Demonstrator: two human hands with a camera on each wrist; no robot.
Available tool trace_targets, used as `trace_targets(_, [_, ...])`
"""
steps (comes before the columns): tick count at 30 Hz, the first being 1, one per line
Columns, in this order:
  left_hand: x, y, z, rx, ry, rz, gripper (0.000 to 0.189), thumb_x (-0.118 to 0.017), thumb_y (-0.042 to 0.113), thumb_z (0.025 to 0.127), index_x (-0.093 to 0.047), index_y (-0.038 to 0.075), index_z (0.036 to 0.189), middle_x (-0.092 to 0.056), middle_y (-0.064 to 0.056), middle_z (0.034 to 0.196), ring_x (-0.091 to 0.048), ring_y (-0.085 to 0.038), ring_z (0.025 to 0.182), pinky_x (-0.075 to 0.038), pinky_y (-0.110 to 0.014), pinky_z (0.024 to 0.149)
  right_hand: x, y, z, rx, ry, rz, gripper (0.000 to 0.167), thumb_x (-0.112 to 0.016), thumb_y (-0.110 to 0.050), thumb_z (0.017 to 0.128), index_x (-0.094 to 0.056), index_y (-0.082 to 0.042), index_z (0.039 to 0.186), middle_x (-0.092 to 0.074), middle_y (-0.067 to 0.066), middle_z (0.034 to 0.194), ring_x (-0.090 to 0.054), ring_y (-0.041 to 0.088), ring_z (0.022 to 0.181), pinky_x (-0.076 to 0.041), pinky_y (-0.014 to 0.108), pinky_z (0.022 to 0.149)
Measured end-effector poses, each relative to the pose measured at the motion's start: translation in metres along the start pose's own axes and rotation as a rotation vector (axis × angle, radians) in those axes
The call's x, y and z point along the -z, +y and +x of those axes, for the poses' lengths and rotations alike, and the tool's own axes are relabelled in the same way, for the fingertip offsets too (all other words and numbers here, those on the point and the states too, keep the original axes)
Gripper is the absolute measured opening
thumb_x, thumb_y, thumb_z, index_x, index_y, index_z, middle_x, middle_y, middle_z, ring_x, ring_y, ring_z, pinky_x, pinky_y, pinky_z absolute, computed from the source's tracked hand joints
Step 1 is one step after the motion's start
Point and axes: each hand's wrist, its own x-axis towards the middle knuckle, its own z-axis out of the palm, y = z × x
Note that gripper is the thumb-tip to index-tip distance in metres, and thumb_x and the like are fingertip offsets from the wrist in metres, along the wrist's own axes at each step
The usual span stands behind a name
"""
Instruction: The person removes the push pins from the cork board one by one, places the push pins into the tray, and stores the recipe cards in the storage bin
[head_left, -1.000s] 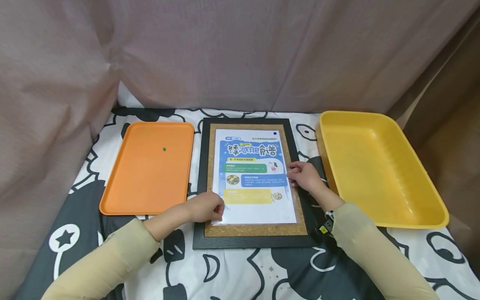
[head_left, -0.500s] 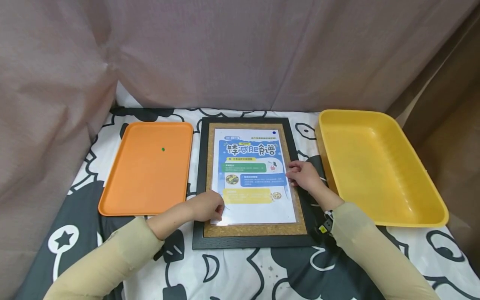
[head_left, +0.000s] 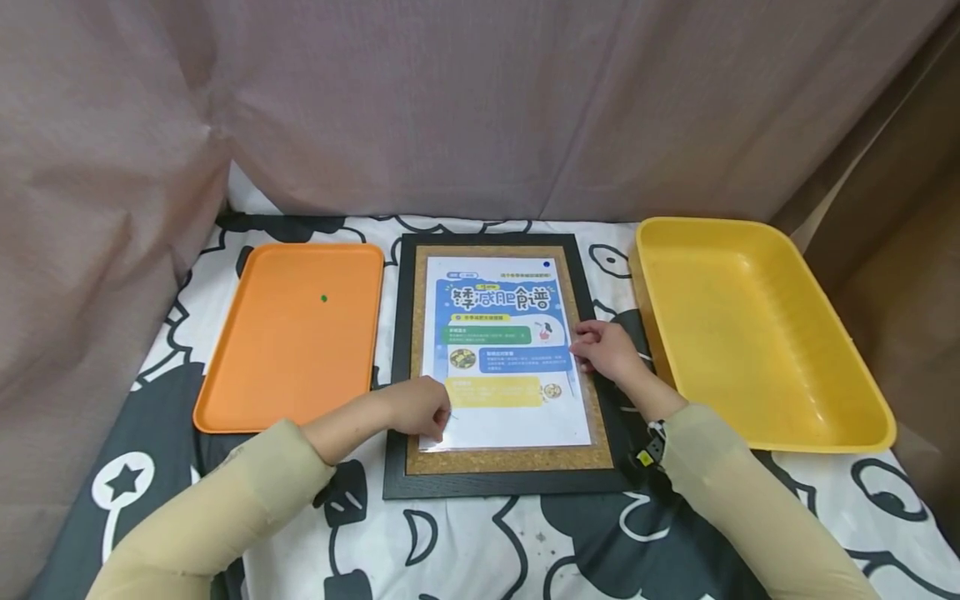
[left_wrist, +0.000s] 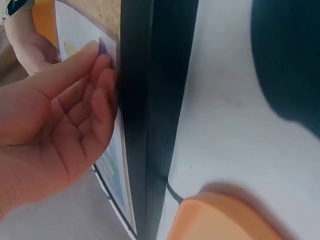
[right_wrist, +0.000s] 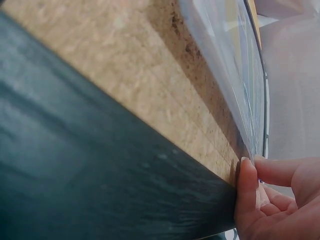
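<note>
A laminated poster [head_left: 495, 425] with blue, green and yellow panels lies on a cork board [head_left: 517, 460] in a black frame. My left hand [head_left: 422, 408] is at its lower left corner. Thumb and fingertips there pinch a small purple pushpin [left_wrist: 102, 47] against the sheet, the other fingers curled. On the opposite side my right hand [head_left: 607, 350] pinches the poster's right edge between thumb and index finger; in the right wrist view that edge stands slightly off the cork. A dark blue pin head [head_left: 547, 264] shows at the poster's upper right corner.
Left of the board lies an orange tray [head_left: 292, 358] with one small green pushpin [head_left: 324, 298] on it. A deep yellow bin [head_left: 765, 333] stands to the right. Patterned cloth [head_left: 465, 542] covers the table, and a grey-brown curtain [head_left: 420, 108] hangs behind.
Both hands keep their places on the poster. The left forearm has shifted very slightly; the whole scene drifts a little left with the head camera.
</note>
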Motion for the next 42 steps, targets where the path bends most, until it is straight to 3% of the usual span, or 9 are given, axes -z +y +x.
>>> trace_targets(7, [0.008,0.001,0.004,-0.011,-0.139,-0.035,0.016,-0.07,0.012,0.083,-0.065,0.011,0.067,-0.053,0.004,0.06,-0.047,-0.01,0.06,-0.038,-0.023,0.059,0.0,-0.001,0.0,0.001,0.0,-0.003,0.043,-0.055,-0.011,0.093,-0.044,0.004,0.133,-0.062,0.024,0.11,-0.06,0.014,0.071,-0.051,0.02,0.062])
trace_targets(12, [0.009,-0.002,0.004,-0.015,-0.186,-0.105,0.016,-0.069,0.014,0.084,-0.065,0.012,0.068,-0.053,0.004,0.061,-0.046,-0.01,0.062,-0.037,-0.023,0.061,-0.001,-0.001,0.001,-0.005,-0.004,-0.005,0.044,-0.055,-0.012,0.094,-0.044,0.003,0.133,-0.062,0.023,0.111,-0.06,0.014,0.072,-0.051,0.02,0.063])
trace_targets(21, [0.025,-0.024,0.0,-0.035,-0.1,-0.245,0.015,-0.065,0.011,0.086,-0.063,0.006,0.072,-0.052,0.003,0.061,-0.045,-0.008,0.057,-0.036,-0.018,0.055,0.001,-0.003,0.001,0.009,-0.006,-0.004,0.044,-0.054,-0.011,0.094,-0.043,0.005,0.133,-0.061,0.024,0.112,-0.06,0.014,0.071,-0.051,0.02,0.062])
trace_targets(26, [0.04,-0.038,-0.006,-0.052,-0.061,-0.307,0.013,-0.062,0.011,0.088,-0.064,0.003,0.078,-0.055,0.003,0.066,-0.047,-0.009,0.061,-0.04,-0.021,0.059,0.0,-0.002,0.0,0.002,-0.007,0.002,0.045,-0.055,-0.011,0.093,-0.043,0.005,0.133,-0.062,0.024,0.111,-0.059,0.013,0.069,-0.051,0.02,0.062])
trace_targets(30, [0.051,-0.053,-0.012,-0.055,0.011,-0.36,0.014,-0.06,0.014,0.09,-0.065,0.001,0.085,-0.058,0.0,0.07,-0.05,-0.014,0.066,-0.044,-0.027,0.065,0.0,-0.001,-0.001,0.008,-0.004,0.005,0.044,-0.055,-0.011,0.093,-0.043,0.005,0.133,-0.062,0.024,0.111,-0.059,0.012,0.069,-0.051,0.02,0.062])
trace_targets(37, [0.069,-0.082,-0.029,0.053,0.173,-0.428,0.019,-0.058,0.017,0.092,-0.064,-0.002,0.092,-0.058,-0.006,0.076,-0.052,-0.019,0.075,-0.045,-0.031,0.074,-0.001,-0.002,-0.002,0.009,0.001,0.002,0.044,-0.055,-0.009,0.093,-0.044,0.006,0.132,-0.062,0.024,0.11,-0.058,0.011,0.066,-0.05,0.02,0.061])
trace_targets(42, [0.075,-0.099,-0.036,0.131,0.242,-0.438,0.021,-0.058,0.017,0.093,-0.065,-0.002,0.096,-0.063,-0.009,0.083,-0.054,-0.017,0.076,-0.049,-0.031,0.076,0.0,-0.002,-0.001,0.009,0.002,0.007,0.044,-0.055,-0.009,0.093,-0.044,0.006,0.132,-0.062,0.025,0.11,-0.059,0.011,0.066,-0.05,0.019,0.06])
